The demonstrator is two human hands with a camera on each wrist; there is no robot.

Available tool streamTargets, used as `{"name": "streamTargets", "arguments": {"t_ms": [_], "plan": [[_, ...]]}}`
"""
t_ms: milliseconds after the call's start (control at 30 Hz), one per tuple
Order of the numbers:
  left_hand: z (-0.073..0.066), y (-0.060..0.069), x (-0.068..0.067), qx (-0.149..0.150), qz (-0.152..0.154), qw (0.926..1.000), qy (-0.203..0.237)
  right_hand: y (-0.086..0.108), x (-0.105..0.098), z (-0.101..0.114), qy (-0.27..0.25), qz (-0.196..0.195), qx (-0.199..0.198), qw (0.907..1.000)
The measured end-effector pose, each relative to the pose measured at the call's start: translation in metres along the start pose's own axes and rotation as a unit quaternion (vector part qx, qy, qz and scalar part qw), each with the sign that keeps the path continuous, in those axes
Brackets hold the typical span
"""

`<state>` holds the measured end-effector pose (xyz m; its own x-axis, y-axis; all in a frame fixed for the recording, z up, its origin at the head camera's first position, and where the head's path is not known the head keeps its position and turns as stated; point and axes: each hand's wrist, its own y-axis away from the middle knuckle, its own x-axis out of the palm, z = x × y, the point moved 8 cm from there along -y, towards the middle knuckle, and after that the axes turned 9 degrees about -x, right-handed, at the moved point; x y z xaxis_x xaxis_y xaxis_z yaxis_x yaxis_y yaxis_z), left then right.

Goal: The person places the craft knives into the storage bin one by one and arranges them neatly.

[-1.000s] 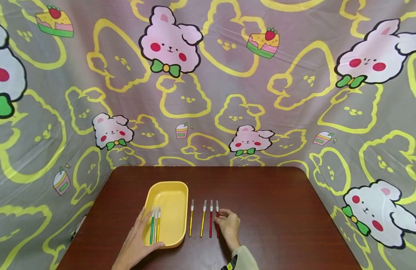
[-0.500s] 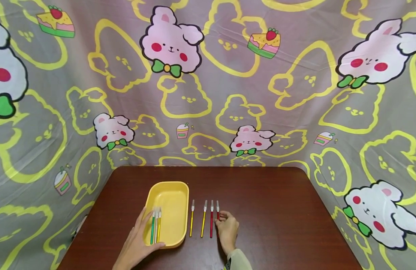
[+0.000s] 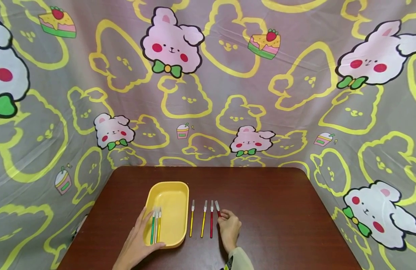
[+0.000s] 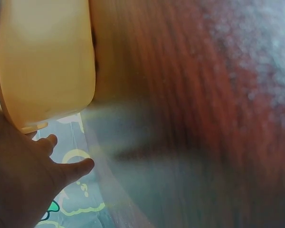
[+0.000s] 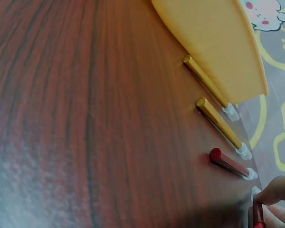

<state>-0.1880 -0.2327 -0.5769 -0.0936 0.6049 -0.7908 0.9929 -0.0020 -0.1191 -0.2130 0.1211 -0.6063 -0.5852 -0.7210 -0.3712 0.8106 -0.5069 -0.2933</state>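
The right hand (image 3: 230,229) pinches a slim, glossy red pen-like tool (image 5: 258,214), its translucent cap (image 3: 217,205) toward eleven o'clock; the left hand (image 3: 136,240) spreads wide at the yellow tray's (image 3: 173,217) eight-o'clock side.

Tray (image 3: 174,213): we see smooth, satiny plastic
Pen-like barrels (image 3: 211,225): shiny, metal-looking to us
Caps (image 3: 205,206): translucent plastic, we'd say
Tabletop (image 3: 272,210): glossy wood grain
Curtain (image 3: 214,86): softly creased cloth
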Motion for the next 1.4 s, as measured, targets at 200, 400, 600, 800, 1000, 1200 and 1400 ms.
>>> {"name": "streamTargets", "arguments": {"t_ms": [200, 400, 600, 800, 1000, 1200, 1400], "plan": [[0.001, 0.000, 0.000, 0.001, -0.001, 1.0000, 0.001, -0.004, -0.003, 0.005, -0.011, 0.001, 0.006, 0.9999], [0.002, 0.000, 0.000, -0.004, 0.004, 1.0000, 0.001, -0.005, -0.002, 0.010, -0.016, 0.010, 0.013, 0.9997], [0.001, 0.000, 0.000, -0.005, 0.002, 1.0000, 0.003, -0.008, 0.001, 0.014, -0.027, 0.024, 0.029, 0.9989], [0.000, -0.001, 0.000, -0.005, 0.002, 1.0000, 0.003, -0.011, 0.005, 0.025, -0.073, 0.050, 0.046, 0.9950], [0.001, -0.002, 0.000, -0.007, 0.004, 1.0000, 0.005, -0.011, 0.012, 0.035, -0.105, 0.077, 0.060, 0.9897], [0.003, -0.001, 0.001, -0.008, 0.005, 1.0000, 0.001, -0.008, 0.015, 0.050, -0.082, 0.100, 0.048, 0.9905], [0.004, -0.001, 0.002, -0.003, 0.004, 1.0000, 0.002, -0.005, 0.021, 0.062, -0.087, 0.119, 0.042, 0.9882]]}}
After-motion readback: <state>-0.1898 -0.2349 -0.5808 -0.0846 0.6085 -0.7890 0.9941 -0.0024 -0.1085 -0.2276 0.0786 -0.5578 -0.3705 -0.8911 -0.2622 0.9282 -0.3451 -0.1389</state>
